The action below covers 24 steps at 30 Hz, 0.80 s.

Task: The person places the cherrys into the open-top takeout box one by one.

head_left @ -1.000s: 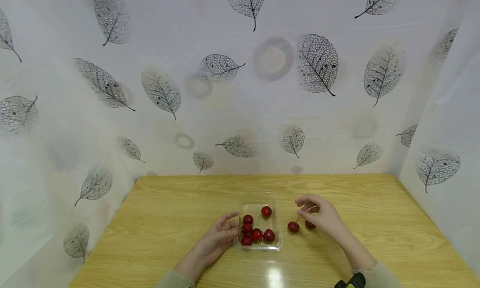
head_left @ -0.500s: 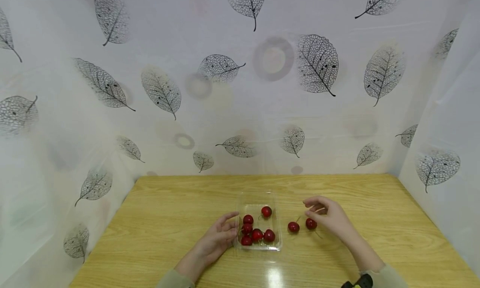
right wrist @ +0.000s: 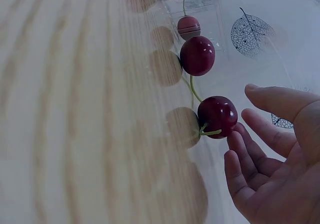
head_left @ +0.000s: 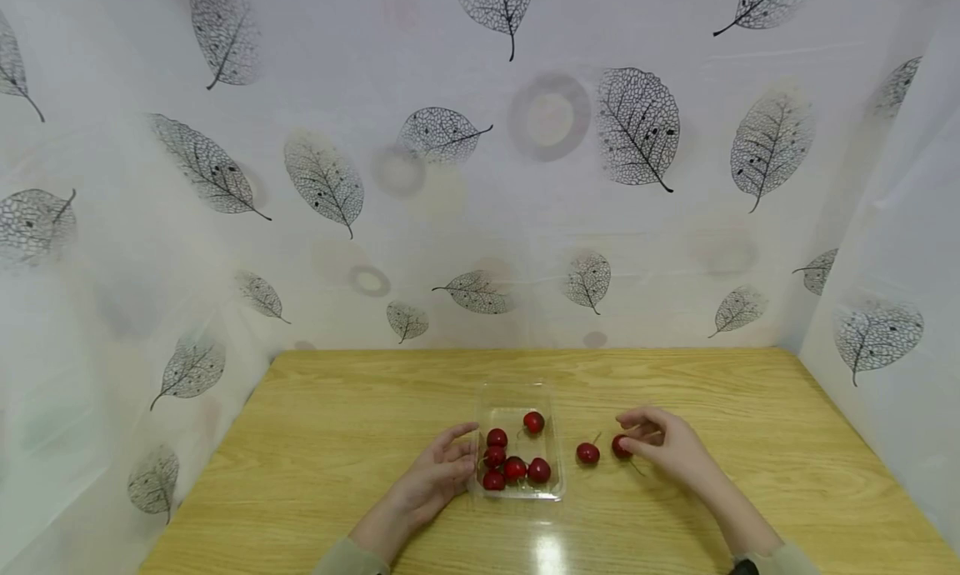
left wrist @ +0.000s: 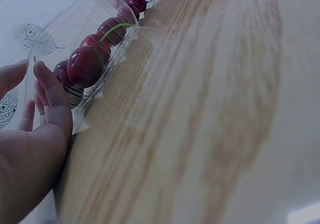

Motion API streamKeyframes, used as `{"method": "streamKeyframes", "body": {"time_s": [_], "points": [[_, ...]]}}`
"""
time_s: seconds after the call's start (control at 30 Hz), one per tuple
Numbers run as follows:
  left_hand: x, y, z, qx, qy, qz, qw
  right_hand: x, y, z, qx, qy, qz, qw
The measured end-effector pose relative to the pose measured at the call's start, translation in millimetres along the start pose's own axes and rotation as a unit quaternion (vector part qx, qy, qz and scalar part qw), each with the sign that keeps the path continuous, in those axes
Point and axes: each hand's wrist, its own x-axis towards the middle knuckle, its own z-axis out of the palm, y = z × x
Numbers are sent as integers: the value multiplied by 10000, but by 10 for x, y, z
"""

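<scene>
A clear plastic box (head_left: 557, 497) holding several dark red cherries (head_left: 539, 470) sits mid-table in the head view. My left hand (head_left: 429, 482) rests against its left side, fingers loosely bent; the left wrist view shows the fingertips at the box wall beside a cherry (left wrist: 86, 66). Right of the box lie two loose cherries with stems. By the farther-right cherry (head_left: 620, 447) is my right hand (head_left: 671, 450), its thumb partly in front of that cherry. In the right wrist view, the thumb stands apart from this cherry (right wrist: 218, 117), and the fingers curve close behind it.
The other loose cherry (head_left: 588, 453) lies between the box and my right hand. Everything stands on a wood-grain table (head_left: 360, 392). White sheeting with a leaf print (head_left: 480, 225) walls off the back and both sides.
My right hand has moved right, from above the loose cherries to beside the farther-right one, and lowered slightly. My left hand and the box have stayed put.
</scene>
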Motion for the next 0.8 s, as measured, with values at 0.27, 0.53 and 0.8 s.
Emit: {"method": "streamKeyframes", "body": {"time_s": [0.27, 0.53, 0.8], "points": [[-4, 6, 15, -35, -21, -3, 10000, -22, 113, -10, 135, -194, 12, 9997], [2, 2, 15, -69, 21, -48, 10000, -22, 159, 1, 281, -312, 19, 9991], [6, 1, 0, -68, -3, -71, 10000, -27, 152, -3, 324, -495, -5, 9983]]}}
